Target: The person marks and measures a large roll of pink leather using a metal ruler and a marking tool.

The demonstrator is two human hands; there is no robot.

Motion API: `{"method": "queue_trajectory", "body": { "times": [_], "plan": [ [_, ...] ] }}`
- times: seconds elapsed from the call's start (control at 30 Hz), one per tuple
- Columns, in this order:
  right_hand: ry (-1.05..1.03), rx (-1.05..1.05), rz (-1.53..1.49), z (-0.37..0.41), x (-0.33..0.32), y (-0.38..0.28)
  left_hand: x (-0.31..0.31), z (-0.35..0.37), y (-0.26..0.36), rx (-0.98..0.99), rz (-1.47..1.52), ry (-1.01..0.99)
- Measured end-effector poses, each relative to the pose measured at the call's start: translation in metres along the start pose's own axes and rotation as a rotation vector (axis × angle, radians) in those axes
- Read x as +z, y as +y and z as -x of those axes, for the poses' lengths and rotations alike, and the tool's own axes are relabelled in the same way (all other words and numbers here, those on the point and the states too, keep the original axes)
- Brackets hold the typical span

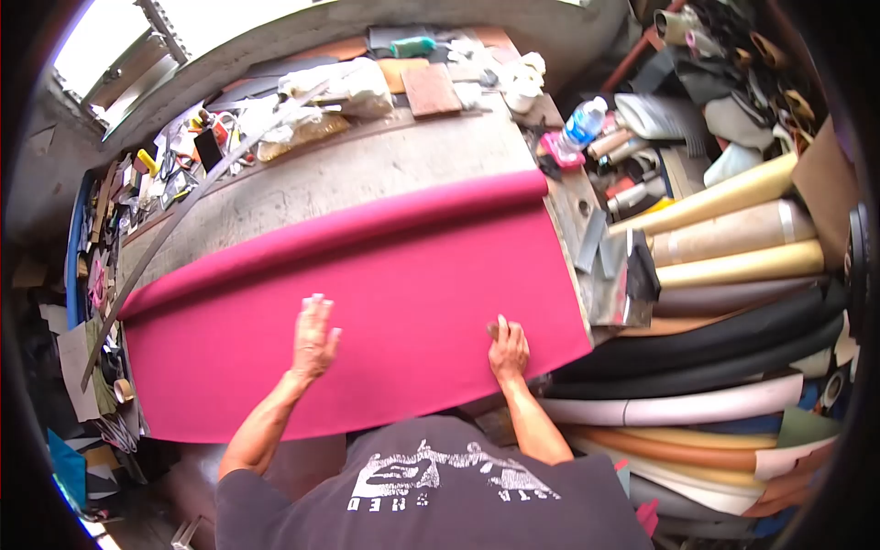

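Deep pink material (412, 302) covers the near part of the table (394, 170), its far side wound into a long roll (367, 225) that runs from the left edge to the right edge. The loose part lies flat between the roll and the person, whose dark shirt (431, 486) with a pale print shows at the bottom of the view.

The left hand (315, 344) is over the left-centre of the flat part, its grip open: fingers straight and close together, thumb held out to the side. Whether the palm touches the surface is hard to tell. The right hand (509, 350) is over the right part of the flat stretch, fingers curled, pinching a small brown object (493, 330) between thumb and fingers; what it is cannot be made out.

A long thin strip (188, 206) slants across the left end of the table and crosses the end of the roll. Beyond the bare wood, along the far edge, lie a brown square piece (431, 90), a plastic-wrapped bundle (339, 87) and a green item (412, 46). A water bottle (583, 125) is by the right edge, next to a pink item (561, 151). Rolls of material (724, 312) in black, cream, tan and pale pink are piled to the right of the table.
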State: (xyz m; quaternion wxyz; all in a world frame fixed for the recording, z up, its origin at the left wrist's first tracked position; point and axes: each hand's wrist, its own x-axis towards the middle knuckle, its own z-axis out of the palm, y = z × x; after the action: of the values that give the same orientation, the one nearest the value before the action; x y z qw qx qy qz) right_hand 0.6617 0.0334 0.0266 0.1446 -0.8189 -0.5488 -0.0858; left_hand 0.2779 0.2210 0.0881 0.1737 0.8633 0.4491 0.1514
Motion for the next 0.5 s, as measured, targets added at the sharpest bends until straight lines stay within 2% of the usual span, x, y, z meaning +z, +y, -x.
{"method": "queue_trajectory", "body": {
  "times": [0.03, 0.17, 0.2, 0.3, 0.37, 0.43, 0.5],
  "plan": [
    [-0.012, 0.008, 0.003, -0.001, 0.000, -0.001, -0.002, -0.005, -0.037, -0.126, -0.073, 0.022],
    [-0.052, 0.046, 0.021, -0.007, -0.004, -0.009, 0.004, -0.057, -0.132, -0.317, -0.291, 0.078],
    [-0.057, 0.051, 0.014, -0.010, -0.007, -0.012, 0.009, -0.070, -0.142, -0.240, -0.302, 0.145],
    [-0.082, 0.076, 0.026, -0.011, 0.002, -0.009, 0.022, -0.107, -0.165, -0.213, -0.407, 0.268],
    [-0.102, 0.096, 0.039, -0.012, 0.002, -0.011, 0.003, -0.142, -0.174, -0.172, -0.458, 0.268],
    [-0.092, 0.096, 0.034, -0.017, 0.000, -0.013, -0.011, -0.187, -0.204, -0.050, -0.456, 0.296],
    [-0.092, 0.094, 0.019, -0.021, -0.005, -0.017, -0.023, -0.235, -0.229, -0.038, -0.510, 0.374]
  ]
}}
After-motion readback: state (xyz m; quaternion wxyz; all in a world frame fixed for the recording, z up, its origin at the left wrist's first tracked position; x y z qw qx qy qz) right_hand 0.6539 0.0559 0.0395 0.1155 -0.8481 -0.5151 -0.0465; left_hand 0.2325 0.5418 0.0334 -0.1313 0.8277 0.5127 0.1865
